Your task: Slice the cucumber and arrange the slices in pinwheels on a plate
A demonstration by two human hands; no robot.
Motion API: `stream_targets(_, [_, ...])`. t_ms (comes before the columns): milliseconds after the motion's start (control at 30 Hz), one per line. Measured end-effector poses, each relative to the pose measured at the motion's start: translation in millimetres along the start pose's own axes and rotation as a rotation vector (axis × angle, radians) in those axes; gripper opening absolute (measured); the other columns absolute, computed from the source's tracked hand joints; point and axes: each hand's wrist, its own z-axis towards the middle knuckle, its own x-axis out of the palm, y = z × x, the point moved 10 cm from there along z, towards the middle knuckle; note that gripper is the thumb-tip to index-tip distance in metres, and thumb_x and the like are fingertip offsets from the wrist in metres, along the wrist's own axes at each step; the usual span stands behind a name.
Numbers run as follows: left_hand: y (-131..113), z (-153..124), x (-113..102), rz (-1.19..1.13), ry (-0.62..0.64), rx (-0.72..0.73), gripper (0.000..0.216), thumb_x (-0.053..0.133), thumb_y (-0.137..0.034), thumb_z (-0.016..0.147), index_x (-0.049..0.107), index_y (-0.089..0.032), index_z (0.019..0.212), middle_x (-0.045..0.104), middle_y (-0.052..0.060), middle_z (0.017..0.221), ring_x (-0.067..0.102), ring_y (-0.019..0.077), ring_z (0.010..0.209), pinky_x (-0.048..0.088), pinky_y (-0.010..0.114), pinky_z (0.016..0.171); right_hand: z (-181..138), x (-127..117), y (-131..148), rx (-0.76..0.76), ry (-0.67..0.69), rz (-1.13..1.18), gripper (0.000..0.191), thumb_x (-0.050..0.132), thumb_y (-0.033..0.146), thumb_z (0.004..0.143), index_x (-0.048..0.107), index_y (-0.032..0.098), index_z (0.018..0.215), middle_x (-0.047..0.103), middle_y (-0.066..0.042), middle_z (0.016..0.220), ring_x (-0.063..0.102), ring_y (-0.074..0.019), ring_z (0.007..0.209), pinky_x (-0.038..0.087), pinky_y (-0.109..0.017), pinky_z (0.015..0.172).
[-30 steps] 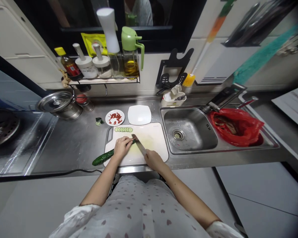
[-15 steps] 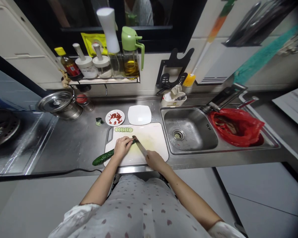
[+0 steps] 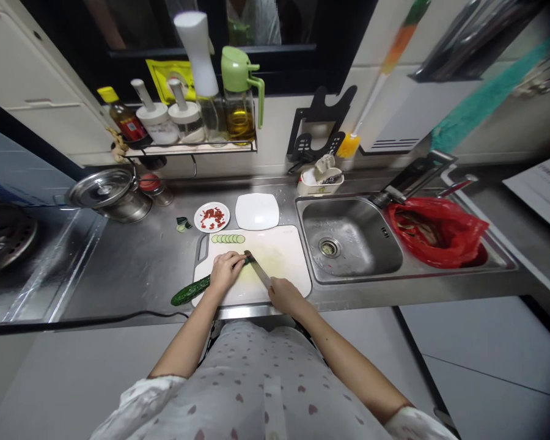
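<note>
Left hand [image 3: 224, 272] holding cucumber [image 3: 190, 292], right hand [image 3: 285, 296] gripping knife [image 3: 260, 272].
Left fingers are curling over, right wrapping tight; a bottle's [image 3: 118, 110] red label [image 3: 134, 128] is showing illegibly.

Left hand [image 3: 225, 272] holds cucumber [image 3: 189, 292], near end past board's [image 3: 289, 258] edge. Right hand [image 3: 287, 297] grips knife [image 3: 261, 274], blade at far end. Slices [image 3: 228, 239] in row on board. Beyond: dish [image 3: 198, 222] of red bits [image 3: 213, 216], plate [image 3: 257, 211].

Board [image 3: 291, 253] free at far right; knife [image 3: 260, 272], left hand [image 3: 224, 271], right hand [image 3: 286, 296] block middle; square plate [image 3: 257, 211] just beyond.
</note>
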Motion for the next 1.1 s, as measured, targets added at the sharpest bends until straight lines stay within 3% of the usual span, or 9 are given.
stream_targets(333, [-2.5,0.3,-1.7,-0.006,-0.051,0.069,0.024,0.052,-0.032,0.093,0.073,-0.027,0.103,0.069,0.004,0.098,0.063,0.0177,0.092,0.045,0.034,0.088,2.4,-4.1,4.7,-0.003,-0.007,0.0,0.029,0.039,0.014,0.091,0.063,0.01,0.108,0.068,-0.018,0.106,0.065,-0.0242,0.096,0.04,-0.028,0.07])
stream_targets(1100, [-2.9,-0.8,-2.4,0.001,-0.049,0.059,0.025,0.051,-0.034,0.094,0.072,-0.027,0.105,0.069,0.004,0.099,0.062,0.0182,0.093,0.043,0.035,0.089,8.5,-0.5,8.8,0.009,0.012,-0.013,0.03,0.04,0.013,0.09,0.062,0.012,0.109,0.068,-0.017,0.106,0.065,-0.0242,0.096,0.043,-0.028,0.071])
